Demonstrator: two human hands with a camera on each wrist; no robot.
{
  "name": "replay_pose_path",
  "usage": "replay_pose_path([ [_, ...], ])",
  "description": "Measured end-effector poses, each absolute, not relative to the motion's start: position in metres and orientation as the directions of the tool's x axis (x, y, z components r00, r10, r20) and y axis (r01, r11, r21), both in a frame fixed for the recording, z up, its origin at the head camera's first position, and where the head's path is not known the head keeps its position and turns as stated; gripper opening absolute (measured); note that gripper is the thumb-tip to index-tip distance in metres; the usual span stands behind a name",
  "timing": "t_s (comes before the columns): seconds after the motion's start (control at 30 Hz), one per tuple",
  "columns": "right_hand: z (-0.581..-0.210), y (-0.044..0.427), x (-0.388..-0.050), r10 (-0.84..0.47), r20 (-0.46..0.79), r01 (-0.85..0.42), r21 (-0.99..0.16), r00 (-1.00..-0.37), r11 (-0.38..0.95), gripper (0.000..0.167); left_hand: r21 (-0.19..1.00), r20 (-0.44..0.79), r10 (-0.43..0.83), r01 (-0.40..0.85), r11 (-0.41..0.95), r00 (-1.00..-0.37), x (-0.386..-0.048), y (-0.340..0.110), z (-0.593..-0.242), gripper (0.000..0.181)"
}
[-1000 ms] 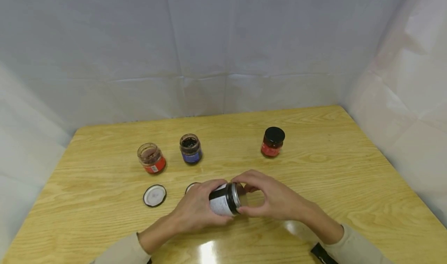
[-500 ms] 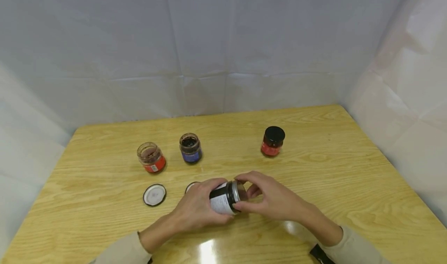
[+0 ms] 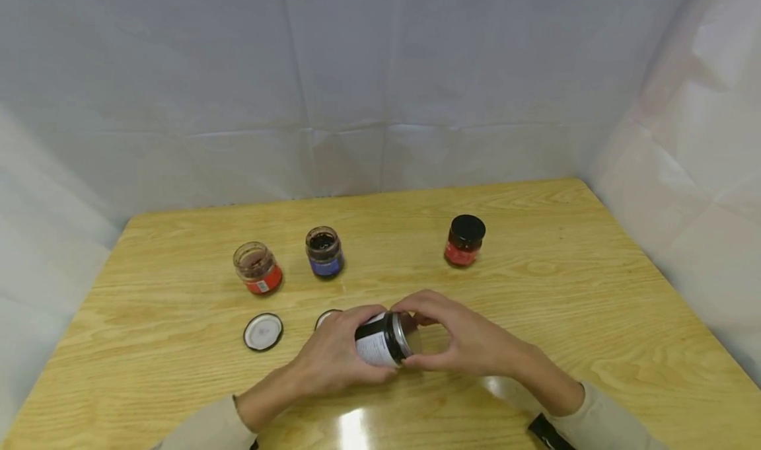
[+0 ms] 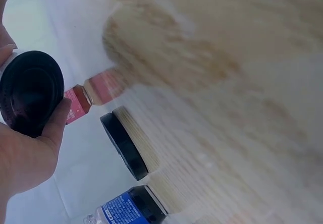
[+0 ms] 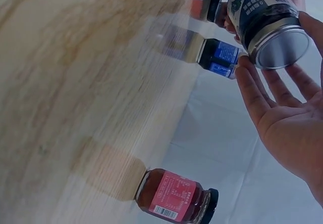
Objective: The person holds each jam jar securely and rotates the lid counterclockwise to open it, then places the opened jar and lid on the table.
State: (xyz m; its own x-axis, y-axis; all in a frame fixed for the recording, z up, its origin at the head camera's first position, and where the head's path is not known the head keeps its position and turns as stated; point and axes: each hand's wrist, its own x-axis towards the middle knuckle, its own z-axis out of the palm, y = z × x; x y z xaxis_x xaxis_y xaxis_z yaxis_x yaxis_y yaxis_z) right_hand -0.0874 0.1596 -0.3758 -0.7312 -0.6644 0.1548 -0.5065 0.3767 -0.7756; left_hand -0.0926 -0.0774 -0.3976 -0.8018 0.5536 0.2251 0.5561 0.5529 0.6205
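Pale sheeting is hanging behind a wood-grain table. Over it, the right hand is pinching a silver lid at its rim, while the left hand is gripping the black-and-white-labelled jar, tilting it sideways. Nearby, an upturned lid is lying flat; a second lid is peeking past the left hand. Farther out, an open red-labelled jar and an open blue-labelled jar are standing upright; a black-lidded jar (red-labelled too) is standing apart, rightward.
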Motion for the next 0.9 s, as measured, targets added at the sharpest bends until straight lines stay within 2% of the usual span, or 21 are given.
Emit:
replay_pose_path([
  [0.07, -0.3753, 0.1598, -0.0861, -0.653, 0.135, -0.494, -0.77, -0.745, 0.404, 0.062, 0.621, 0.223, 0.55, 0.552, 0.556, -0.805, -0.0926, -0.0777, -0.3977, 0.065],
  [0.2, -0.3735, 0.1593, -0.0826, -0.582, 0.059, -0.417, -0.756, -0.811, 0.504, 0.071, 0.627, 0.215, 0.54, 0.539, 0.563, -0.814, -0.0924, -0.0776, -0.3969, 0.067],
  [0.33, -0.3719, 0.1568, -0.0812, -0.528, -0.007, -0.336, -0.763, -0.849, 0.552, 0.069, 0.637, 0.205, 0.538, 0.528, 0.561, -0.818, -0.0924, -0.077, -0.3961, 0.065],
  [0.57, -0.3717, 0.1558, -0.0819, -0.537, -0.013, -0.325, -0.784, -0.844, 0.529, 0.059, 0.637, 0.204, 0.54, 0.53, 0.56, -0.817, -0.0922, -0.0773, -0.3971, 0.065],
  [0.9, -0.371, 0.1578, -0.0833, -0.582, 0.05, -0.393, -0.784, -0.812, 0.48, 0.054, 0.649, 0.196, 0.551, 0.529, 0.547, -0.811, -0.0924, -0.0777, -0.396, 0.062],
])
